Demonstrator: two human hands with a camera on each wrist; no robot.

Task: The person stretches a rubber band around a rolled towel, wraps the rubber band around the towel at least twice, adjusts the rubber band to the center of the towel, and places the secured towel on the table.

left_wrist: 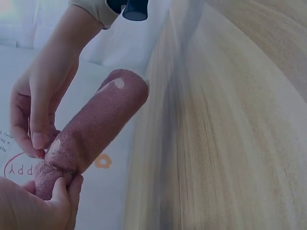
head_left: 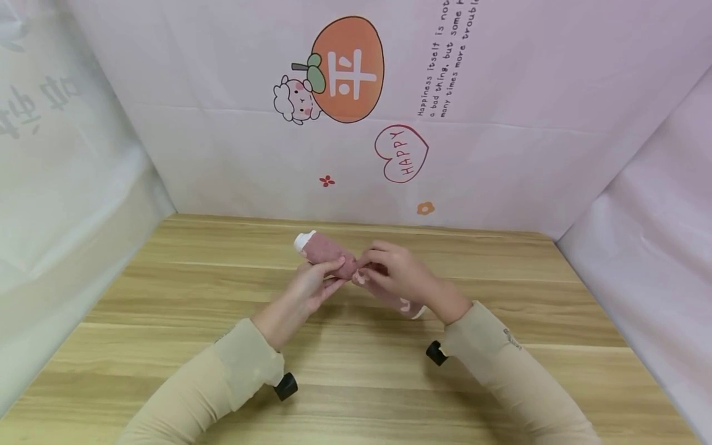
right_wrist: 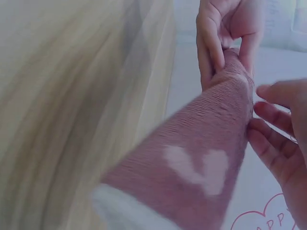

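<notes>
A dusty-pink towel (head_left: 322, 248) with white ends is rolled long and drawn narrow at its middle, held slanted above the table. My left hand (head_left: 308, 287) grips it just left of the narrow part, thumb on top and fingers beneath. At the narrow part, the curled fingers and thumb of my right hand (head_left: 405, 273) pinch the cloth. The left wrist view has one half of the towel (left_wrist: 100, 115) as a smooth roll slanting up. Pale patches mark the wider flared end of the towel (right_wrist: 192, 139) in the right wrist view.
A wood-grain table (head_left: 356, 371) lies under both hands. Behind it stands a white printed backdrop (head_left: 233, 161), and white sheets hang at the left and right. A black wrist device (head_left: 286, 387) sits below the left cuff, another black device (head_left: 436, 353) by the right cuff.
</notes>
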